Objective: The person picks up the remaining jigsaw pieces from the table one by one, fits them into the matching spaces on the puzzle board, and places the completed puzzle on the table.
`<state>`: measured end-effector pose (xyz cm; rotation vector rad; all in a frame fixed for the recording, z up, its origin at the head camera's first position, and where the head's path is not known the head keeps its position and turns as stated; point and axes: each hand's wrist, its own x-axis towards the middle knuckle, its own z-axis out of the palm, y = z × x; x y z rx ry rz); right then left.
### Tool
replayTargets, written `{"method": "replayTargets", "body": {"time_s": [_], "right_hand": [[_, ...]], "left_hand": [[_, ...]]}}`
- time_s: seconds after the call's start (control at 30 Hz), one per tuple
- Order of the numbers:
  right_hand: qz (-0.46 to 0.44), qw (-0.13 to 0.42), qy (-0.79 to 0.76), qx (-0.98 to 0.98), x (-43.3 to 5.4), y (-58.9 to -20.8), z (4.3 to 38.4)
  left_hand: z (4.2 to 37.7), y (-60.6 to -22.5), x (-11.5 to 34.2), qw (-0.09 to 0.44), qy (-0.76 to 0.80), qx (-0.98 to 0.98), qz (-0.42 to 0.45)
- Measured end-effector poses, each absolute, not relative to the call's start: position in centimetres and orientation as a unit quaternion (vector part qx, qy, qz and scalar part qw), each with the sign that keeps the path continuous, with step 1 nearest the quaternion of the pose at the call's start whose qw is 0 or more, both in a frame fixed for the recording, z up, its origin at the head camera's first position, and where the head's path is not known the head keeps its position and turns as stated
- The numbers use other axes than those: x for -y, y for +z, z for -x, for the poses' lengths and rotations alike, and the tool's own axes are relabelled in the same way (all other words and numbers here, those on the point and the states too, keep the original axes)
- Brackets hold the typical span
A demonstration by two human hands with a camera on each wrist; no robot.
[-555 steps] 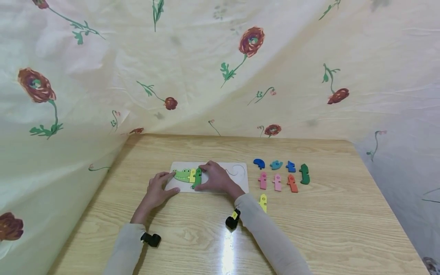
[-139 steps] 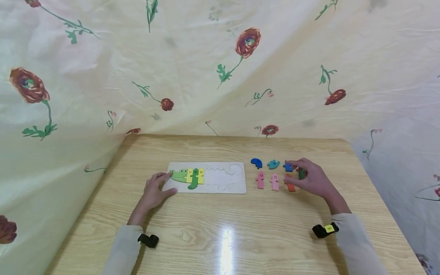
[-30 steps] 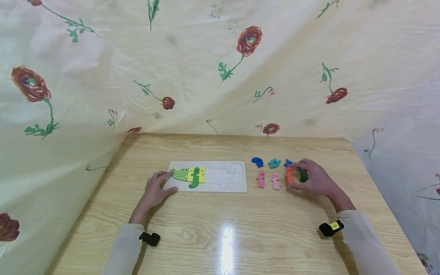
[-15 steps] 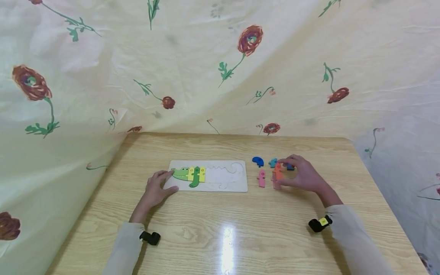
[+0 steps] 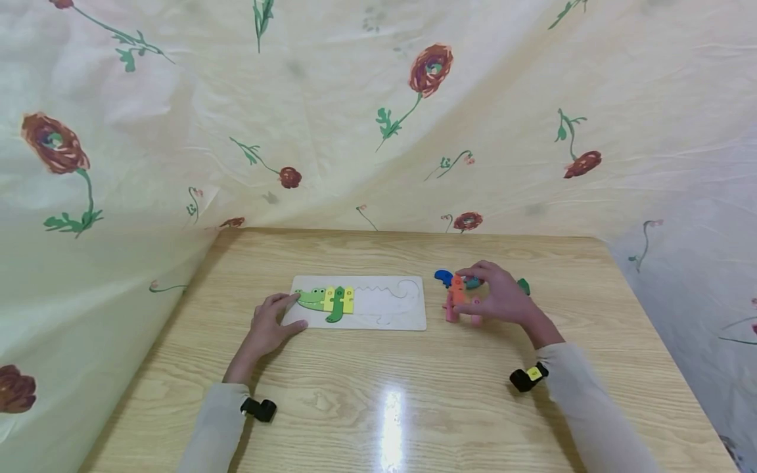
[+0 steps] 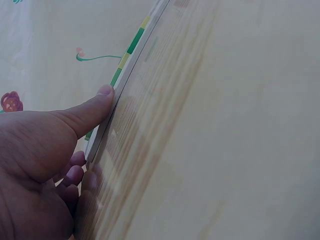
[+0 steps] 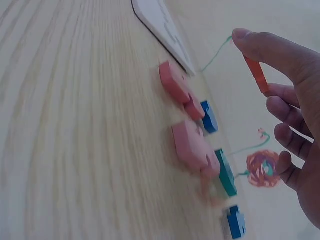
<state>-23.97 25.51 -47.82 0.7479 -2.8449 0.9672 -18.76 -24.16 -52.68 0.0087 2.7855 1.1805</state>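
Observation:
My right hand (image 5: 503, 299) pinches an orange puzzle piece (image 7: 257, 75) between thumb and fingers, raised above the table over the pink pieces. My left hand (image 5: 269, 328) holds the left end of a white puzzle board (image 5: 384, 318), its thumb at the near edge. On that board lie a green crocodile head (image 5: 310, 299), a yellow piece (image 5: 328, 300), a green leg piece (image 5: 335, 313) and another yellow piece (image 5: 349, 301), side by side. Drawn outlines of a back and curled tail mark the board's right part.
Right of the board are a dark pink piece (image 7: 175, 82), a light pink piece (image 7: 192, 145), a blue curved piece (image 5: 442, 277), a teal piece (image 7: 226, 172) and a smaller blue piece (image 7: 236, 222). A dark green piece (image 5: 524, 286) shows behind my right hand. Floral cloth hangs beyond the table.
A second yellow piece has joined the row since the oldest frame. My right hand has lifted the orange piece and carried it left toward the board. My left hand stays put.

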Motion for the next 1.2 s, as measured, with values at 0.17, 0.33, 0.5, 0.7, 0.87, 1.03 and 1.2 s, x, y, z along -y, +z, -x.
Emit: {"method": "replayTargets", "body": {"time_s": [0.17, 0.33, 0.5, 0.7, 0.87, 1.03, 1.2], "right_hand": [[-0.256, 0.035, 0.323, 0.911, -24.0, -47.7, 24.3], [-0.261, 0.034, 0.333, 0.906, -22.4, -47.5, 24.7], [-0.249, 0.020, 0.335, 0.909, -20.8, -47.6, 25.1], [-0.244, 0.010, 0.339, 0.909, -18.8, -47.7, 25.6], [-0.252, 0.006, 0.344, 0.905, -17.3, -47.8, 25.9], [-0.266, 0.008, 0.341, 0.902, -15.8, -48.0, 26.1], [-0.269, 0.001, 0.351, 0.897, -14.4, -48.4, 26.1]], "left_hand": [[18.7, -52.6, 24.1, 0.062, 0.393, -0.918, -0.002], [18.7, -52.6, 24.2, 0.061, 0.393, -0.917, -0.006], [18.7, -52.6, 24.2, 0.060, 0.389, -0.919, -0.005], [18.7, -52.6, 24.1, 0.058, 0.387, -0.920, -0.005], [18.7, -52.6, 24.1, 0.058, 0.389, -0.920, -0.003], [18.7, -52.6, 24.2, 0.059, 0.391, -0.919, -0.006], [18.6, -52.6, 24.3, 0.060, 0.387, -0.920, -0.005]]}}
